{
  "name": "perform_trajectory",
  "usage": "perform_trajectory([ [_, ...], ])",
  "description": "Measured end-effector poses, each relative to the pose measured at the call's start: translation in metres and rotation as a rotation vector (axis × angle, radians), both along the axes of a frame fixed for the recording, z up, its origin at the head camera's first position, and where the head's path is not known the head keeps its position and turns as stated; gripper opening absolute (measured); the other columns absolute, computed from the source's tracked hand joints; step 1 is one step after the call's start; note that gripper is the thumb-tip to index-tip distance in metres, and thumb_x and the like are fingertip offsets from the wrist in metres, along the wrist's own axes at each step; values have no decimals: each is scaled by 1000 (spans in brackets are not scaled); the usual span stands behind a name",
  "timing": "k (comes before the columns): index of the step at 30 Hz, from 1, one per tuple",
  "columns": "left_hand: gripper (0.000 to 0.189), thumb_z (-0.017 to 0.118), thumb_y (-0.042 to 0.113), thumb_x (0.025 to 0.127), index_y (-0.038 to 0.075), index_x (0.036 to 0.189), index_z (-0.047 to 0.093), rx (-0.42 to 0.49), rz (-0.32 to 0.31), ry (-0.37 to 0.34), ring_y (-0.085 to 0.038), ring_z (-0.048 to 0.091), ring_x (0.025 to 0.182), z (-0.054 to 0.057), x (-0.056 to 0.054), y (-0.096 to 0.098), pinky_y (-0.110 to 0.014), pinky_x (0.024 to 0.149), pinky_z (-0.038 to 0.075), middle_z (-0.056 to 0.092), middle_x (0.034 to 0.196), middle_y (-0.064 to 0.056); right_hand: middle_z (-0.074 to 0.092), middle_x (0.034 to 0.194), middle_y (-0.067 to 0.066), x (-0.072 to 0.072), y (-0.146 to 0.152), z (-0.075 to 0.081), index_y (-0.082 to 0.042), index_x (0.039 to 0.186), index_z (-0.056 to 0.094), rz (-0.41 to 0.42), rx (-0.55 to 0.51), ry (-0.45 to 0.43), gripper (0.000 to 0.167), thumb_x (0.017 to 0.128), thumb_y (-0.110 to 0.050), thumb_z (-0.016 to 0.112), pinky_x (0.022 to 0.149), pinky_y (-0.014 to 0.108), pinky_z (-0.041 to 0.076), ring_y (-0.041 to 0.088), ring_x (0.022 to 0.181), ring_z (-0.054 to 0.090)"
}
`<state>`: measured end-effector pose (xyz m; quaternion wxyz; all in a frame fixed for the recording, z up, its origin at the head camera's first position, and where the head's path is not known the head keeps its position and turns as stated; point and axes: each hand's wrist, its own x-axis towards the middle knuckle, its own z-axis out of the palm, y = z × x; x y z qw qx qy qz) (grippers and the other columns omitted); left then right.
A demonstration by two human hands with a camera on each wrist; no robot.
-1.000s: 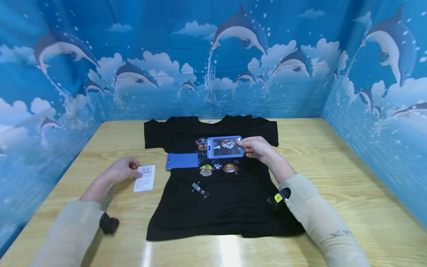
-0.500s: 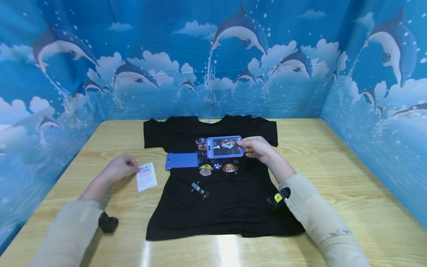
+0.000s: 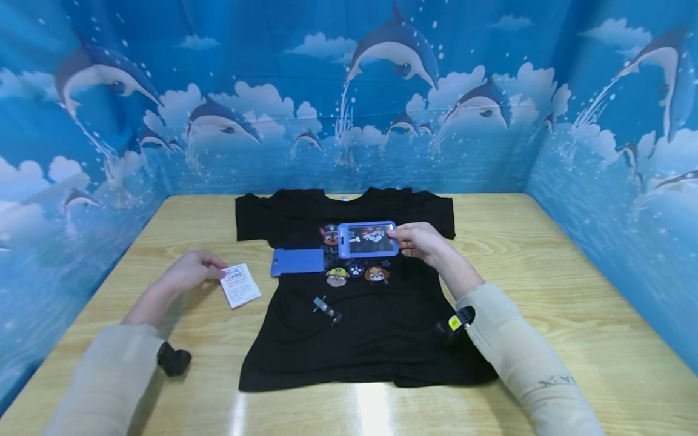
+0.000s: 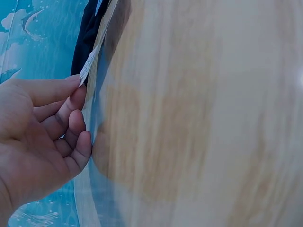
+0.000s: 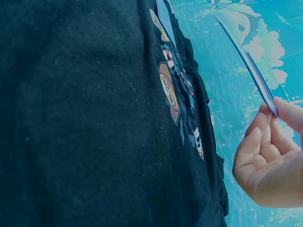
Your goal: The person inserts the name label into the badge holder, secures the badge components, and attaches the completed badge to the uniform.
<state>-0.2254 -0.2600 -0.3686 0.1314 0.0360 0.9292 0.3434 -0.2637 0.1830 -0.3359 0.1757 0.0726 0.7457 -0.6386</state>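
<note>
My left hand pinches the upper left corner of a white ID card between thumb and fingers. In the left wrist view the card appears nearly edge-on, slanting up from the fingertips. With my right hand I grip the right end of a blue card holder frame, whose clear window shows the shirt print behind it. The right wrist view has this frame edge-on, raised above the shirt. A flat blue panel lies on the black T-shirt, left of the frame.
A small clear strap clip with metal parts lies on the shirt below the cartoon dog prints. The shirt is spread over a wooden table. Dolphin-printed curtains stand along the back and sides.
The card in my left hand has turned counterclockwise, its lower end swinging to the right, and my grip is now at its upper left corner. The right hand and frame stay put.
</note>
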Motion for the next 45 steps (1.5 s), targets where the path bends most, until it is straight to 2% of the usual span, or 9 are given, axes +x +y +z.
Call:
perform_trajectory([
  [3, 35, 57, 12, 89, -10, 116, 57, -17, -26, 10, -34, 53, 98, 1, 0, 0, -40, 77, 44, 56, 112, -27, 64, 80, 5, 1, 0, -1, 7, 124, 52, -1, 1, -2, 45, 90, -20, 62, 59, 22, 45, 9, 60, 54],
  [6, 35, 56, 11, 89, -12, 115, 57, -18, -30, 15, -35, 52, 100, 2, 0, 0, -42, 78, 44, 55, 114, -29, 65, 82, 6, 1, 1, -1, 7, 125, 52, 0, 3, -2, 46, 90, -21, 62, 60, 22, 45, 9, 60, 54],
  [11, 36, 52, 11, 91, -13, 117, 54, 14, 12, -20, -31, 53, 94, 6, 1, 2, -38, 74, 43, 56, 109, -26, 65, 82, 6, 0, 1, -1, 7, 125, 51, 2, 1, -3, 47, 89, -21, 62, 61, 22, 45, 10, 61, 55],
  [15, 36, 51, 10, 89, -15, 116, 52, 60, 30, -12, -25, 52, 86, 8, -1, 3, -34, 71, 43, 58, 99, -21, 64, 82, 6, 0, 2, -1, 8, 125, 50, 4, -6, -3, 45, 90, -19, 61, 59, 21, 45, 10, 61, 54],
  [22, 39, 51, 11, 91, -15, 120, 49, 184, 104, -13, -16, 51, 79, 10, -6, 6, -30, 69, 45, 58, 87, -5, 61, 81, 6, 0, 2, -2, 6, 119, 54, 2, -7, -3, 37, 90, -16, 60, 60, 22, 45, 9, 62, 53],
  [27, 42, 50, 12, 92, -15, 124, 45, 298, 159, -28, -13, 52, 80, 13, -7, 13, -27, 71, 47, 57, 90, -3, 61, 77, 4, -1, 3, -3, 6, 119, 54, 5, -13, -6, 37, 90, -16, 61, 60, 22, 45, 9, 61, 53],
  [34, 41, 48, 7, 94, -20, 123, 40, 455, 144, -17, -7, 51, 72, 21, -8, 29, -23, 66, 45, 55, 79, 5, 61, 79, 4, 0, 3, -3, 4, 118, 54, -6, -10, -9, 36, 90, -18, 61, 60, 22, 45, 10, 62, 54],
  [40, 38, 48, 10, 95, -16, 122, 43, 453, 152, -34, -9, 51, 74, 24, -10, 41, -25, 69, 46, 56, 80, 4, 61, 78, 4, 1, 3, -2, 6, 118, 54, -2, -31, -8, 37, 90, -16, 61, 60, 23, 45, 10, 61, 54],
  [45, 37, 46, 9, 95, -15, 123, 44, 439, 160, -48, -15, 51, 81, 26, -11, 48, -29, 74, 46, 56, 89, -4, 61, 79, 5, 1, 4, -2, 4, 115, 55, -2, -29, -13, 34, 90, -16, 61, 60, 23, 45, 10, 62, 54],
])
